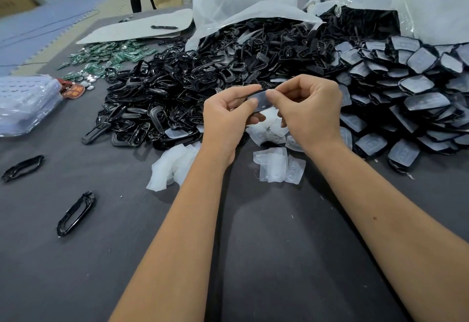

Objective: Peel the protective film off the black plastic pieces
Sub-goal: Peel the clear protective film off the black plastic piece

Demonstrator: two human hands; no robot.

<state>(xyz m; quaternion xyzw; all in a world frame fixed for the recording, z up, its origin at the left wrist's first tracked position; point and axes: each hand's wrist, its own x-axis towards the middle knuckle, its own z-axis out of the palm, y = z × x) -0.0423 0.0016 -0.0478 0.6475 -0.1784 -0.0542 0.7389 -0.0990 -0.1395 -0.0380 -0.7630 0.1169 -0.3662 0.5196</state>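
So my left hand (228,116) and right hand (308,108) both pinch one film-covered black plastic piece (260,99). Peeled film scraps (275,163) lie near on the table (127,245).

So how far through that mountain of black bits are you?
Barely started. A few peeled films lie loose on the table below the hands. Left hand and right hand grip one black piece, its film still on. The heap of film-covered pieces at right remains.
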